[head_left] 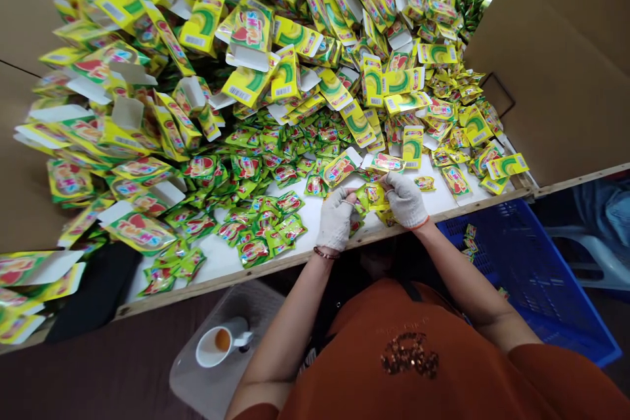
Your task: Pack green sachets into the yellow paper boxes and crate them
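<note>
Both my hands wear white knit gloves and meet near the table's front edge. My left hand [336,218] and my right hand [406,200] are closed together on a small stack of yellow-green sachets [373,196]. Loose sachets [256,223] lie spread on the white tabletop [315,210] just left of my hands. Open yellow cartons [246,82] are heaped across the back and left of the table. One carton [339,167] lies just beyond my left hand.
A tall cardboard wall [556,59] stands at the right. A blue plastic crate [526,269] with a few sachets sits below the table's right end. A white cup [216,343] rests on a grey stool by my left elbow.
</note>
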Demonstrator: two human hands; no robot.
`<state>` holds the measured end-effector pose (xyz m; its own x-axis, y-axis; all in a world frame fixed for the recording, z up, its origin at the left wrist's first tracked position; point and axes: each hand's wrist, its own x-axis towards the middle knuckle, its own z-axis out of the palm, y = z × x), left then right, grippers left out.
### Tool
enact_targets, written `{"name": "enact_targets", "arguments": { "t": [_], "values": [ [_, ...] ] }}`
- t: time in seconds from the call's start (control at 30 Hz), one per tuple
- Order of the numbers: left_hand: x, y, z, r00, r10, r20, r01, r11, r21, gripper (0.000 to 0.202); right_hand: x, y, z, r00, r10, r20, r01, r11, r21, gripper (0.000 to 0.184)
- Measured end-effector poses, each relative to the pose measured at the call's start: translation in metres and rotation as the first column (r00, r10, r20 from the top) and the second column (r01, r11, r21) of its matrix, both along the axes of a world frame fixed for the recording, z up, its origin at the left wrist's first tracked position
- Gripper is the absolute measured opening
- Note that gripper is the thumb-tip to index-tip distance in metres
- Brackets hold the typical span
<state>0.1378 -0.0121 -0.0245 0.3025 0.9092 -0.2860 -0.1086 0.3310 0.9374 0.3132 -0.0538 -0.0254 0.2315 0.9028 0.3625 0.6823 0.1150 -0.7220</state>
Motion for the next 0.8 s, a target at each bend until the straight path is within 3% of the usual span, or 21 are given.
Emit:
{"name": "enact_targets", "arguments": {
  "t": [0.13, 0.23, 0.33, 0.4, 0.47, 0.53, 0.6, 0.67, 0.7, 0.77, 0.8],
  "values": [
    [-0.005, 0.009, 0.004, 0.978, -0.064, -0.199, 0.101, 0.978, 0.182, 0.031, 0.006, 0.000, 0.012, 0.982, 0.184, 0.041, -0.183, 0.983, -0.033, 0.024],
    [-0.001, 0.007, 0.009, 0.973, -0.152, -0.171, 0.184, 0.966, 0.184, 0.041, 0.004, 0.003, 0.016, 0.970, 0.226, 0.084, -0.219, 0.972, -0.084, 0.022],
    [0.003, 0.002, 0.011, 0.975, -0.192, -0.115, 0.209, 0.965, 0.160, 0.045, 0.000, 0.004, 0.013, 0.981, 0.182, 0.061, -0.176, 0.981, -0.086, 0.020],
    [0.004, 0.001, 0.011, 0.973, -0.197, -0.121, 0.217, 0.960, 0.175, 0.043, -0.002, 0.003, 0.009, 0.994, 0.108, -0.028, -0.110, 0.991, -0.075, 0.016],
    [0.004, 0.002, 0.011, 0.962, -0.211, -0.172, 0.248, 0.940, 0.235, 0.037, -0.004, 0.001, 0.007, 0.981, 0.051, -0.189, -0.074, 0.991, -0.115, 0.026],
    [0.005, 0.009, 0.011, 0.940, -0.219, -0.262, 0.300, 0.896, 0.327, 0.031, -0.005, -0.002, 0.005, 0.921, 0.049, -0.385, -0.146, 0.963, -0.226, 0.038],
    [0.007, 0.020, 0.011, 0.904, -0.149, -0.401, 0.332, 0.836, 0.437, 0.026, -0.004, -0.004, 0.002, 0.830, 0.032, -0.557, -0.256, 0.909, -0.330, 0.038],
    [0.009, 0.038, 0.009, 0.819, 0.025, -0.574, 0.363, 0.751, 0.551, 0.029, -0.001, -0.004, -0.001, 0.767, -0.017, -0.642, -0.270, 0.898, -0.347, 0.035],
    [0.009, 0.047, 0.008, 0.742, 0.125, -0.659, 0.401, 0.704, 0.586, 0.035, 0.001, -0.004, -0.002, 0.758, -0.034, -0.651, -0.238, 0.915, -0.325, 0.035],
    [0.009, 0.067, 0.006, 0.536, 0.263, -0.802, 0.522, 0.644, 0.560, 0.054, 0.004, -0.002, -0.003, 0.781, -0.045, -0.623, -0.149, 0.955, -0.256, 0.036],
    [0.008, 0.074, 0.006, 0.431, 0.294, -0.853, 0.575, 0.640, 0.510, 0.062, 0.005, -0.001, -0.003, 0.798, -0.046, -0.601, -0.110, 0.969, -0.220, 0.036]
  ]
}}
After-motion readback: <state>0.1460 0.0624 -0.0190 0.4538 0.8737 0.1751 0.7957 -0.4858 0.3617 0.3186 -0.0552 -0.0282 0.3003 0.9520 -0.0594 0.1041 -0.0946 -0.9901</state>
